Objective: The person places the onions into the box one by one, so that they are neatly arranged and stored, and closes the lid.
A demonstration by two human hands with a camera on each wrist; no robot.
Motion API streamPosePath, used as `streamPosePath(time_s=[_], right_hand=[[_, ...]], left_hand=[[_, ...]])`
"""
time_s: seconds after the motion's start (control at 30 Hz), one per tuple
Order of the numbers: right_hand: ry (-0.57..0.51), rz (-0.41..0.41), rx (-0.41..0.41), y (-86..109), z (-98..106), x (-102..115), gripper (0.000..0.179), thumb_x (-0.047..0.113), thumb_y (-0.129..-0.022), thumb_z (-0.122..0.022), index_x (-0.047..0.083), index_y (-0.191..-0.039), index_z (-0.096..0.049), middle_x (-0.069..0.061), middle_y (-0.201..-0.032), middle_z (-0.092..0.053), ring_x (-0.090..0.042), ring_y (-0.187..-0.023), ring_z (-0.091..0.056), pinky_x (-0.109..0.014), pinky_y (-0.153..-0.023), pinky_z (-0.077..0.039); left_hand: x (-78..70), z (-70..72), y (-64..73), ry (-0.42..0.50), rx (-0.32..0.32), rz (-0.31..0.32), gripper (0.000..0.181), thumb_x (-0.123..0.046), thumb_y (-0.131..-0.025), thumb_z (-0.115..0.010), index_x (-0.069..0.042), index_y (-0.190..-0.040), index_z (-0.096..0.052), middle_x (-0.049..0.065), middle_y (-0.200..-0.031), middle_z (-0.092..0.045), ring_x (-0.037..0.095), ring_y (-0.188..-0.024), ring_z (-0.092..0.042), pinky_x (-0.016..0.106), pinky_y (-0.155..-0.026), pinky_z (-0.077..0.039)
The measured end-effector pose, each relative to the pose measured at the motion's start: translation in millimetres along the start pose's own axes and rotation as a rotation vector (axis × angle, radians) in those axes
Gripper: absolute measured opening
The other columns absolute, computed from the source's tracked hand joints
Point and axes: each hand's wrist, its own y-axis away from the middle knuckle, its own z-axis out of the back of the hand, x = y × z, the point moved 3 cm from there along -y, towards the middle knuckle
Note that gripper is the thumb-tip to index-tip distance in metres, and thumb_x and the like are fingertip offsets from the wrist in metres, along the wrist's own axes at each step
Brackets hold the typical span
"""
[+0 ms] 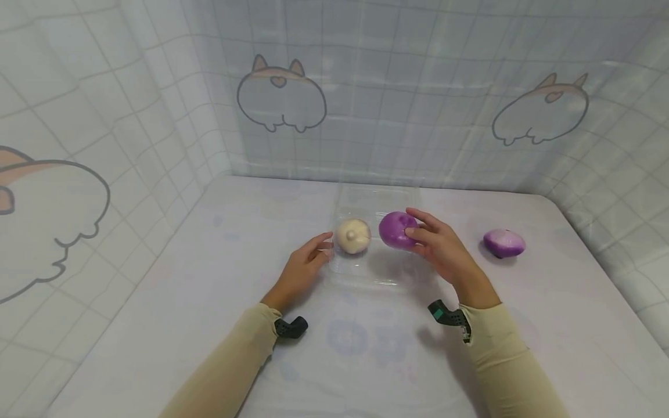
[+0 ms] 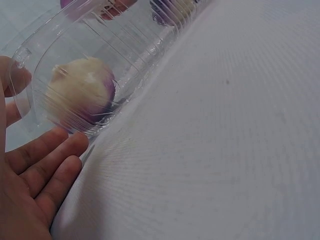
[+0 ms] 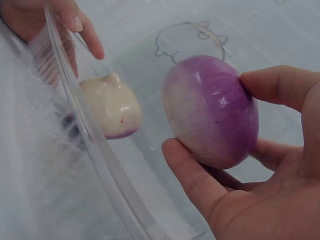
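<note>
In the head view, my right hand [image 1: 439, 249] holds a shiny purple-and-white onion [image 1: 398, 230] above the clear plastic container [image 1: 373, 200]. The right wrist view shows the thumb on one side of this onion [image 3: 212, 112] and fingers below it. A second onion [image 1: 353, 236], pale side and small nub facing up, sits inside the container. My left hand [image 1: 303, 264] grips the container's left wall; the left wrist view has fingers [image 2: 50, 170] against the outside, with others around the rim behind the plastic.
A third purple-and-white onion [image 1: 504, 243] lies on the white cloth [image 1: 261, 232] right of the container. White grid-patterned sheets [image 1: 407, 87] with cartoon animal drawings stand at the back and both sides. Each wrist wears a dark device [image 1: 291, 328].
</note>
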Motion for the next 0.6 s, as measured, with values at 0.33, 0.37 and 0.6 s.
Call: streamPosePath(time_s=[0.33,0.37,0.6], right_hand=[[0.048,0.0,0.024,-6.4,-11.5,-7.9,0.06,0.008,-0.097,-0.061,0.005,-0.153,-0.037,-0.021,-0.145,-0.035,-0.037,-0.128,-0.044,-0.037,-0.095,-0.052],[0.053,0.005,0.028,-6.5,-12.7,-8.3,0.06,0.009,-0.098,-0.061,0.005,-0.152,-0.038,-0.022,-0.146,-0.035,-0.037,-0.128,-0.044,-0.037,-0.095,-0.052],[0.087,0.04,0.046,-6.9,-23.1,-11.9,0.061,0.007,-0.096,-0.064,0.006,-0.152,-0.04,-0.021,-0.147,-0.038,-0.035,-0.126,-0.047,-0.035,-0.094,-0.053]], left_hand=[[0.6,-0.6,-0.9,0.008,-0.001,-0.011,0.045,-0.032,-0.102,-0.057,-0.03,-0.147,-0.051,-0.001,-0.13,-0.063,0.014,-0.116,-0.06,0.044,-0.099,-0.047],[0.5,-0.6,-0.9,0.014,-0.001,-0.014,0.045,-0.031,-0.102,-0.058,-0.03,-0.147,-0.051,-0.001,-0.13,-0.063,0.015,-0.116,-0.06,0.045,-0.099,-0.047],[0.4,0.2,-0.3,0.021,-0.002,-0.021,0.045,-0.03,-0.102,-0.059,-0.03,-0.147,-0.051,-0.001,-0.13,-0.063,0.015,-0.115,-0.061,0.045,-0.1,-0.047]])
